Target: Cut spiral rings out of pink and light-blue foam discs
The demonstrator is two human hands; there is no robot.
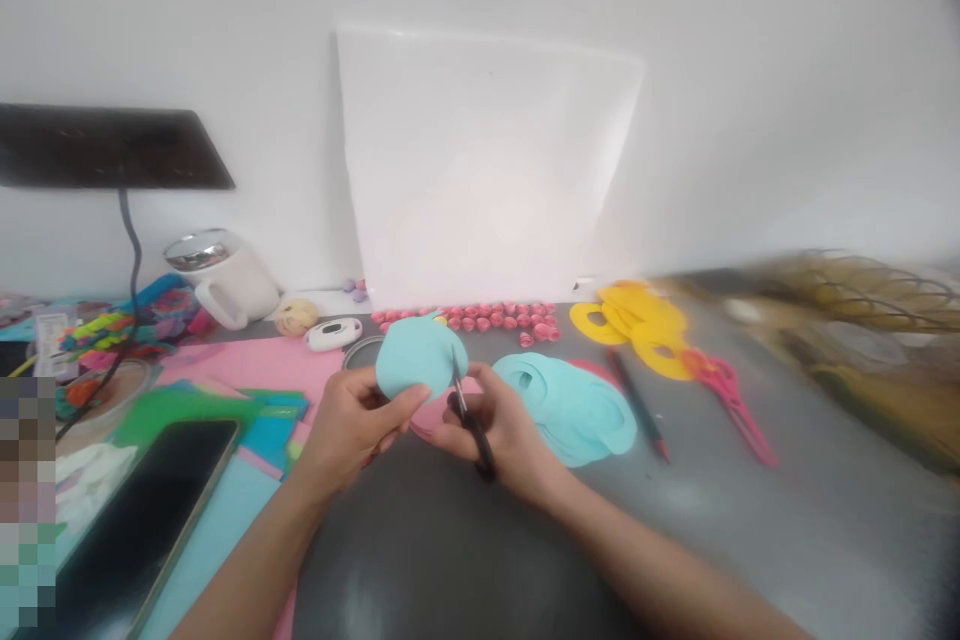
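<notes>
My left hand (352, 425) pinches a rounded piece of light blue paper (412, 355) at its lower edge, held up above the grey table. My right hand (506, 430) is closed round the handles of black-handled scissors (474, 435). The scissors' blades point up and lie against the right part of the paper; whether they are fully closed I cannot tell. Just right of my right hand lies a pile of light blue paper rings (577, 410). Under the held paper, part of a pink paper piece (429, 422) shows.
Yellow paper rings (652, 320), pink scissors (731, 400) and a dark pencil (639, 407) lie to the right. Small rolled pink pieces (495, 317) line the back before a white board (487, 170). At left are a phone (142, 520), coloured paper (225, 520) and a white mug (232, 280).
</notes>
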